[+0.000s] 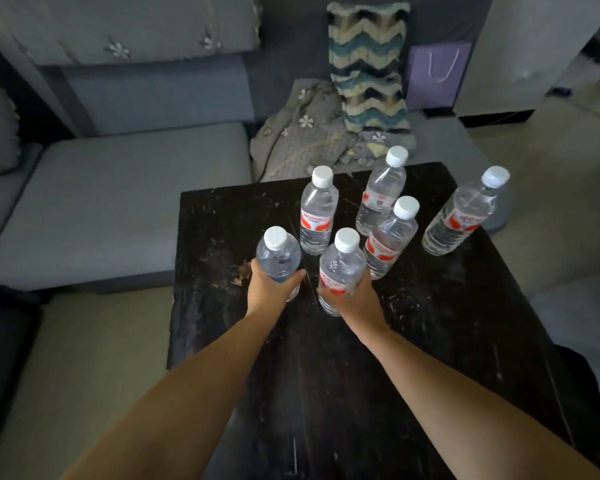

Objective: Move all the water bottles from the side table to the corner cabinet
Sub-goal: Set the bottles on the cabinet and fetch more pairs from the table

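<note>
Several clear water bottles with white caps and red labels stand on a scratched black side table [430,323]. My left hand [269,289] is wrapped around the lower part of the front-left bottle [278,254]. My right hand [352,297] grips the front-middle bottle [342,265] at its label. Both held bottles are upright and low at the tabletop. Behind them stand a bottle at the back left [317,216], one at the back [381,195], one in the middle [390,237], and one at the far right [459,216]. The corner cabinet is not in view.
A grey sofa [118,202] wraps around the table's left and far sides. On it lie a crumpled grey blanket [302,133] and a zigzag-patterned cushion [369,67]. A purple paper bag [437,77] stands behind. Pale floor [84,375] shows to the left and right.
</note>
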Motion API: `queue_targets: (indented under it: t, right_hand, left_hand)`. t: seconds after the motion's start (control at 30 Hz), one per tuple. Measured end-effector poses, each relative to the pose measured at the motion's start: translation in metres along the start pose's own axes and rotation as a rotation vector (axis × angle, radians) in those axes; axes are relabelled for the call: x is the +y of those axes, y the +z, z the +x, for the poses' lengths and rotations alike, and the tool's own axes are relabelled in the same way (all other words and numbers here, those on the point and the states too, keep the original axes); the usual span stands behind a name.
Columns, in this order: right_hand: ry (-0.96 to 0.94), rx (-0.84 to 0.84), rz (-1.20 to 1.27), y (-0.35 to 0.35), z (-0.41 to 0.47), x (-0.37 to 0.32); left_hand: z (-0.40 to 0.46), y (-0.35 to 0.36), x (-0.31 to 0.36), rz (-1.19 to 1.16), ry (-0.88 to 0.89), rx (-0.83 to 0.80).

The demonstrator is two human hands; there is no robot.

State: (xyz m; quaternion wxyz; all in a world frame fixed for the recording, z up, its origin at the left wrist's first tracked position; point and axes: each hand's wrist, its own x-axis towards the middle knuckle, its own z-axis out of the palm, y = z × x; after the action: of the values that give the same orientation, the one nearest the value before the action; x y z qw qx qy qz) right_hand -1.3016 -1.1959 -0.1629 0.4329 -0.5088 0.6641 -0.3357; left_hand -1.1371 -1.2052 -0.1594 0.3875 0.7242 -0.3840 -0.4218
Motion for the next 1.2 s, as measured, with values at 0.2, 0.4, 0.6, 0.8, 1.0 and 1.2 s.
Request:
queue_targets:
  t: [0.2, 0.4, 0.6, 0.8, 1.0, 1.2]
  right_hand:
    - [0.0, -0.123, 0.093, -0.014, 0.019, -0.002]
    - [0.067, -0.186, 0.03, -0.027, -0.01, 0.009]
    - [0.079, -0.106, -0.007, -0.058, -0.059, 0.004]
    - [0.103, 0.126, 0.055, -0.1, -0.121, 0.002]
    - [0.167, 0.336, 0.104, -0.156, -0.2, 0.023]
    - [0.27, 0.591, 0.173, -0.225, -0.312, 0.071]
  left_hand:
    - [0.004, -0.005, 0.001, 0.117, 0.011, 0.023]
    - [-0.012, -0.018, -0.002, 0.171, 0.033, -0.055]
    - [-0.041, -0.018, 0.012, 0.152, 0.061, -0.227]
    - [-0.096, 0.005, 0.037, 0.117, 0.184, -0.401]
    - [-0.167, 0.049, 0.054, 0.204, 0.271, -0.64]
    - [-0.268, 0.116, 0.06, 0.334, 0.36, -0.936]
